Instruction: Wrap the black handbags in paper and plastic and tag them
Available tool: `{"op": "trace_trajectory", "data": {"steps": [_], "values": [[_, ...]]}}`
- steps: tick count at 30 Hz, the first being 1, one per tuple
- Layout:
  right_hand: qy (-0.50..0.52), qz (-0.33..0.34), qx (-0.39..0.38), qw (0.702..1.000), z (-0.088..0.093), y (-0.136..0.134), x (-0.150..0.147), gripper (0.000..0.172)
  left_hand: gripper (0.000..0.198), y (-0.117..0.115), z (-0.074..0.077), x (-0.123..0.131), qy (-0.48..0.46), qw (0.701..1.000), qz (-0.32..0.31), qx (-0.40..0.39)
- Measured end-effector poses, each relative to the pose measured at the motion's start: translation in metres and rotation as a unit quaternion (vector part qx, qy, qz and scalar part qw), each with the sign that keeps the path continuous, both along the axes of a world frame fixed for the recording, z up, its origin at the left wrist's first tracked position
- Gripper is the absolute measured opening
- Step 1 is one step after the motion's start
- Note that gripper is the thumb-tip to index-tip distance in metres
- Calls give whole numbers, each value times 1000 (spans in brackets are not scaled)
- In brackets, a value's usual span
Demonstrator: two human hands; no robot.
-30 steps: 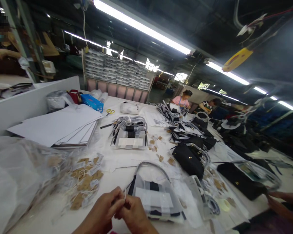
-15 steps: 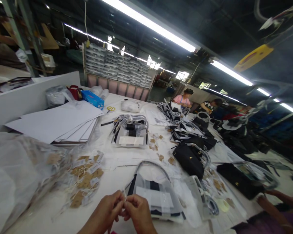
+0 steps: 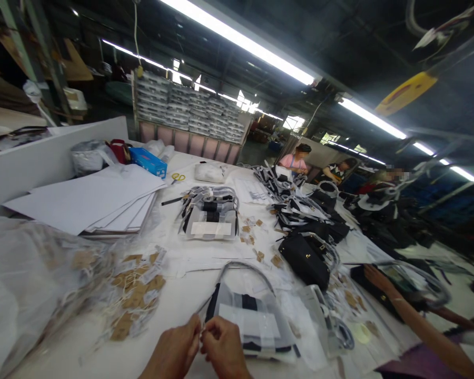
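My left hand [image 3: 174, 345] and my right hand [image 3: 224, 343] are close together at the bottom centre, both with pinched fingertips. Between them runs a thin white cord [image 3: 201, 327], partly hidden by the fingers. Just behind and to the right lies a black handbag [image 3: 249, 301] in translucent wrapping, with a white sheet [image 3: 256, 320] over its front and its wrapped handle [image 3: 248, 265] arching up. My right hand is at the handbag's near left edge; whether it touches the bag I cannot tell. Brown tags [image 3: 136, 289] with white strings lie in a heap to the left.
Another wrapped bag [image 3: 211, 218] sits farther back. Black handbags [image 3: 306, 258] are piled to the right, where a co-worker's hand [image 3: 379, 279] rests on one. Clear plastic [image 3: 19, 295] covers the left side, before white sheets [image 3: 90, 197] and a blue box [image 3: 148, 162].
My hands have shifted slightly, still pinching at the cord. At the right, a co-worker's arm has reached forward onto a black handbag. The wrapped bags have stayed in place.
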State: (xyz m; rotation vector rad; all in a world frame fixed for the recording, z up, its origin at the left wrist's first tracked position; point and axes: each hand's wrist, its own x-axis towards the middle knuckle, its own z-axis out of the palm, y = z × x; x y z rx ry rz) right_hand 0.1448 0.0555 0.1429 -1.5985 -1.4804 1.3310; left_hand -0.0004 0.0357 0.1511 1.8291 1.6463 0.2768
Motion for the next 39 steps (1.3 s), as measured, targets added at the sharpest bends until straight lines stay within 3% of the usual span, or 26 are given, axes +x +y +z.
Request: {"op": "trace_trajectory", "data": {"steps": [4, 7, 10, 13, 18, 22, 25, 30, 34, 39], "values": [[130, -14, -81, 988, -3, -3, -2, 15, 13, -1, -9, -3, -59, 997, 51, 2], [276, -34, -140, 950, 1, -4, -3, 20, 10, -2, -13, 0, -162, 985, 64, -2], [358, -61, -185, 913, 7, -4, 1, 22, 16, -1, -11, 4, -246, 966, 77, 4], [355, -27, -238, 904, 10, -4, 6, 29, 17, -1, -3, 5, -286, 955, 77, -1], [255, 74, -236, 935, 7, -8, 10, 49, 25, -1, 3, 5, -348, 934, 71, -17], [249, 65, -216, 942, 4, -9, 9, 58, 44, -1, -6, 4, -413, 901, 108, -77], [304, 53, -209, 928, 2, -5, 9, 63, 54, -1, -3, 1, -460, 879, 65, -107], [396, 50, -203, 894, 3, 6, 18, 60, 54, -4, 21, -1, -418, 904, -65, -58], [427, 67, -221, 874, 6, 10, 29, 53, 56, -1, 22, 0, -385, 920, -57, -44], [418, 80, -209, 880, 11, 15, 39, 44, 61, 7, 9, 1, -420, 906, -47, -31]]}}
